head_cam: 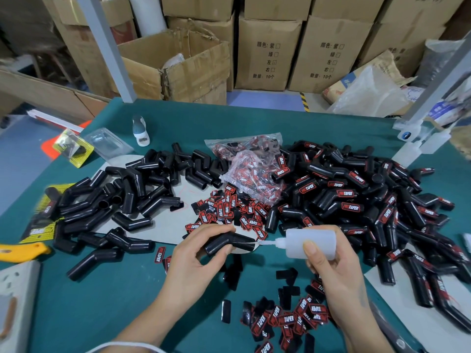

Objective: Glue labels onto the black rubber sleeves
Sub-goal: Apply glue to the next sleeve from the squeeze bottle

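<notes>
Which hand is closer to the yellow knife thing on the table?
Left. The left hand, holding a black sleeve, is nearer to the yellow cutter at the table's left edge. The right hand, holding the glue bottle, is farther away, on the other side.

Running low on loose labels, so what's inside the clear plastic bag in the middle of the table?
The clear plastic bag holds red-and-black labels, bunched together; some print shows through. It lies on the label pile and sleeves. How full it is underneath is hidden.

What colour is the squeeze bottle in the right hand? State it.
Translucent white squeeze bottle, gripped by the right hand; the head view, the only one, shows it.
</notes>
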{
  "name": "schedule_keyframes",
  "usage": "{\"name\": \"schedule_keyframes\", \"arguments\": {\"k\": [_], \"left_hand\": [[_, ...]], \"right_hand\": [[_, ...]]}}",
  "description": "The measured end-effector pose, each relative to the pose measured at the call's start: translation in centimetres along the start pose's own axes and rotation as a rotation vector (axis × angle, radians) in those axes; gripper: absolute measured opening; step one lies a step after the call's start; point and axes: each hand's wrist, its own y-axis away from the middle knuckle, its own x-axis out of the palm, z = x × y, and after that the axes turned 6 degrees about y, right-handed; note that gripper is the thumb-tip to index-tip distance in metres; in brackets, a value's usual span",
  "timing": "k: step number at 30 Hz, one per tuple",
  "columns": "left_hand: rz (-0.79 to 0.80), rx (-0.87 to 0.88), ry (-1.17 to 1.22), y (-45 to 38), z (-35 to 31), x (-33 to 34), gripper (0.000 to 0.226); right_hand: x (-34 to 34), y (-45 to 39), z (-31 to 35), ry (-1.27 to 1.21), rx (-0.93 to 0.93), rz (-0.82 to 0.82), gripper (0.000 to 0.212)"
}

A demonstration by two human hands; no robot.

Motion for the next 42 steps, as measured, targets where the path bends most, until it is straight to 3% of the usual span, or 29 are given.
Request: {"name": "schedule_keyframes", "arguments": {"k": [22, 30, 42], "left_hand": [[-0.011, -0.009, 0.025, 0.12, -0.33, -0.12, 0.045], [-0.007, -0.008, 0.024, 0.09, -0.37, -0.12, 0.047], [-0.001, -0.017, 0.024, 0.08, -0.51, -0.08, 0.051]], "right_hand": [[-0.21, -0.09, -0.52, 0.001, -0.003, -0.013, 0.036], [-0.15, -0.13, -0.48, 0.019, 0.003, -0.03, 0.049], [-0.28, -0.11, -0.38, 0.014, -0.008, -0.033, 0.042]]}}
